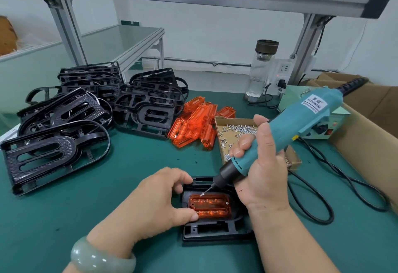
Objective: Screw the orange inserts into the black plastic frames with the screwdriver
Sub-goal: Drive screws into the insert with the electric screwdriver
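Observation:
A black plastic frame (215, 229) lies on the green mat in front of me with an orange insert (210, 206) seated in it. My left hand (155, 199) grips the frame's left edge, thumb beside the insert. My right hand (262, 165) holds a teal electric screwdriver (301, 119) tilted down to the left. Its bit carries a screw (202, 194) at the insert's upper left corner. Another screw sits at the insert's right end.
Stacks of black frames (64, 126) fill the left side of the mat. Loose orange inserts (198, 122) lie in a pile mid-table beside a cardboard tray of screws (232, 130). A glass jar (260, 70), a power unit (323, 128), cables and cardboard boxes (370, 122) stand at the right.

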